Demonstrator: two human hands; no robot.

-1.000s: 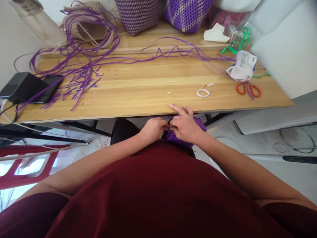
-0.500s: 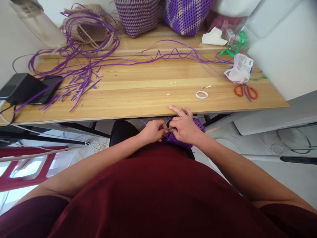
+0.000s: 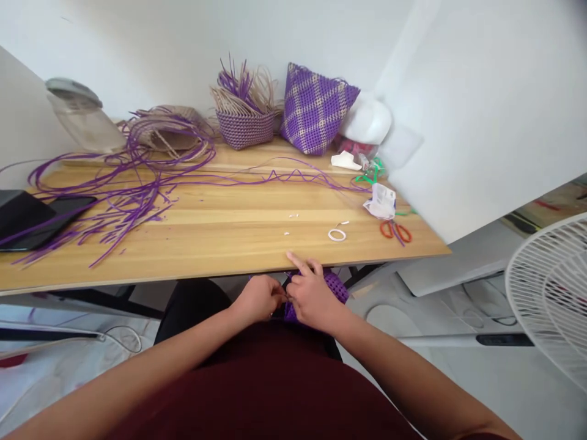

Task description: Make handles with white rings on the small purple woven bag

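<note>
A purple woven piece (image 3: pixel 337 287) rests in my lap below the table's front edge, mostly covered by my right hand (image 3: pixel 314 298). That hand grips the woven piece with thumb and lower fingers, while its index finger stretches toward the table edge. Close on its left, my left hand (image 3: pixel 260 299) is closed in a pinch at the near side of the weave. What lies between its fingertips is too small to make out. Purple and beige cut strips (image 3: pixel 132 217) and a coil of long purple strips (image 3: pixel 169 137) lie on the table to the left.
Orange-handled scissors (image 3: pixel 395 231), a white ring of tape (image 3: pixel 337 234) and a plastic packet (image 3: pixel 381 201) lie on the right of the table (image 3: pixel 229 244). Behind stand a half-woven basket (image 3: pixel 245 128) and a purple checked basket (image 3: pixel 316 110). A fan (image 3: pixel 550 299) stands at far right.
The camera view has tilted up and turned right, bringing the fan and more wall into sight. Both hands stay together at the woven piece with much the same grip.
</note>
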